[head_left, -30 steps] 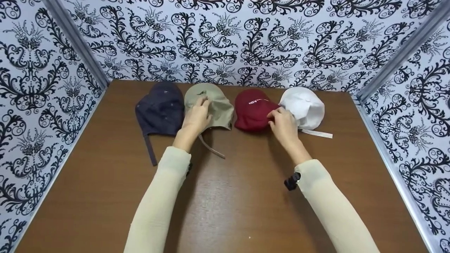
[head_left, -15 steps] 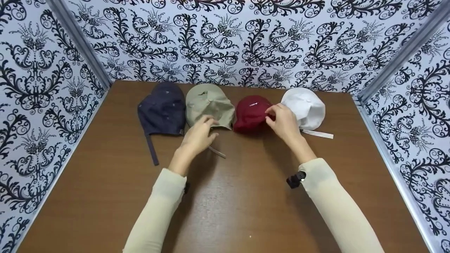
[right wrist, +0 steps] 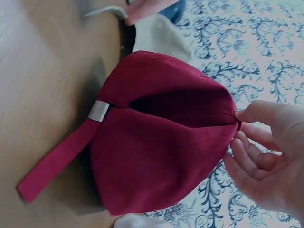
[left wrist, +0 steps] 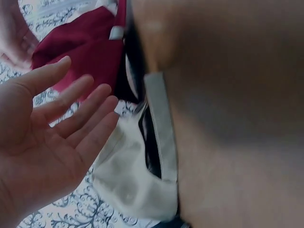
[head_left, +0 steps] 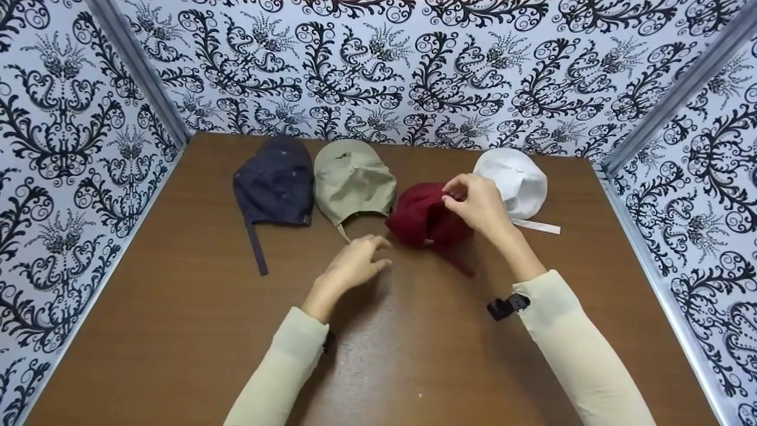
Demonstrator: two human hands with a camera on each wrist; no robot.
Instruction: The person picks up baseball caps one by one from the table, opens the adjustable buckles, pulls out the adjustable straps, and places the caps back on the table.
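A dark red cap (head_left: 419,214) hangs from my right hand (head_left: 478,204), which pinches its crown between thumb and fingers. In the right wrist view the cap (right wrist: 161,142) has a deep fold in its crown, and its strap with a pale buckle (right wrist: 98,111) points down to the table. My left hand (head_left: 356,260) hovers in front of the beige cap (head_left: 355,180), fingers spread and holding nothing. The left wrist view shows that hand (left wrist: 57,128) palm up to the camera, apart from both the red and the beige cap.
A navy cap (head_left: 275,183) with a long strap lies at the left of the row. At the right lies a white cap (head_left: 514,180), partly behind my right hand. Patterned walls (head_left: 378,71) enclose the brown table (head_left: 414,355) at back and sides.
My right hand has lifted and tilted the red cap, drawing it toward me so its strap shows. The left hand has left the beige cap and come nearer, toward the middle.
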